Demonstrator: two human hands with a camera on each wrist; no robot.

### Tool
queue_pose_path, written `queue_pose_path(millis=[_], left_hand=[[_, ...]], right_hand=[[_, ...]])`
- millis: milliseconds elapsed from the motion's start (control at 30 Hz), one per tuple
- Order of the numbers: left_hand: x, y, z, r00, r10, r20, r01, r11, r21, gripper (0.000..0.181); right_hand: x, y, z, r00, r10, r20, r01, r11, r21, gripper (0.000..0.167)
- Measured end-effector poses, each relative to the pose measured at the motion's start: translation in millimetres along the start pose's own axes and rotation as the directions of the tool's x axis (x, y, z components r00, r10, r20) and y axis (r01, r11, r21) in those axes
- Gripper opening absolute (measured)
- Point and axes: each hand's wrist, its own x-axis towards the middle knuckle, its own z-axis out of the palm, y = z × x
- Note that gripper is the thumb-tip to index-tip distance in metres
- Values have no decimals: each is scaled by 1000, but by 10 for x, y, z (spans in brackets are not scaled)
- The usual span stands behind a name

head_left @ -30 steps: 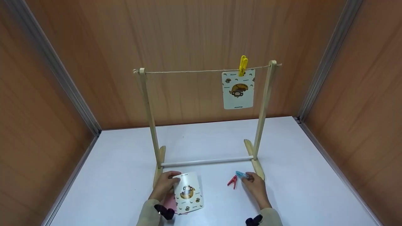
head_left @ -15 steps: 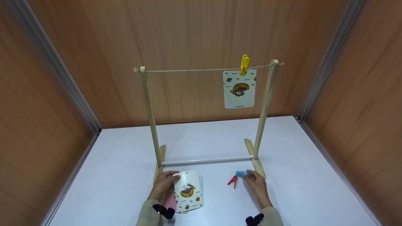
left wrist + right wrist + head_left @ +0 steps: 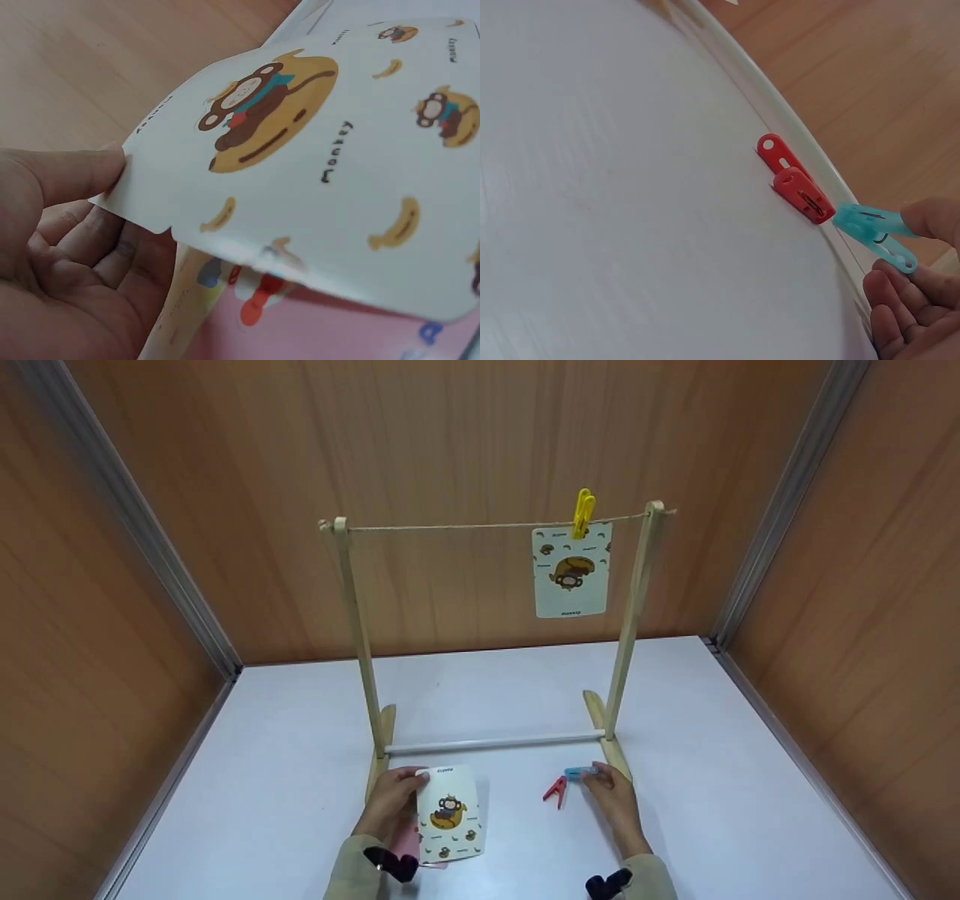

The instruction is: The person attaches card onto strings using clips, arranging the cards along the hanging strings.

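My left hand (image 3: 391, 804) pinches a corner of a white monkey-print card (image 3: 448, 832) between thumb and fingers. In the left wrist view the card (image 3: 300, 195) spreads away from the thumb, over a pink printed card (image 3: 232, 330). On the right, my right hand (image 3: 613, 804) holds a blue clothespin (image 3: 580, 773) by its handle end. In the right wrist view the thumb presses one arm of the blue clothespin (image 3: 874, 229), with fingertips at the other arm. A red clothespin (image 3: 802, 195) lies on the table just past its tip.
A wooden stand with two posts (image 3: 358, 645) carries a string (image 3: 450, 527). From the string's right part hangs another monkey card (image 3: 562, 600) under a yellow clothespin (image 3: 583, 514). A white rod (image 3: 495, 744) joins the stand's feet. Wood-grain panels (image 3: 480, 435) enclose the white table (image 3: 300, 720).
The card in my left hand has tilted slightly more upright. My right hand has turned the blue clothespin until it lies nearly level and shifted it slightly up, still beside the red one.
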Motion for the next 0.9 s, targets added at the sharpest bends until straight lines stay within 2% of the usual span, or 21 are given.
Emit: queue_pose_path(millis=[400,667,900], left_hand=[[-19,83,4,998,-11,54,10,1000,14,34],[-34,128,33,991,86,105,-84,996,-21,30],[-54,196,50,987,114,114,-105,991,-82,31]], right_hand=[[6,-36,2,999,42,-9,-42,998,35,49],[-6,-41,-32,1000,-2,6,2,998,64,53],[-4,-34,-36,1000,-24,15,22,996,82,54]])
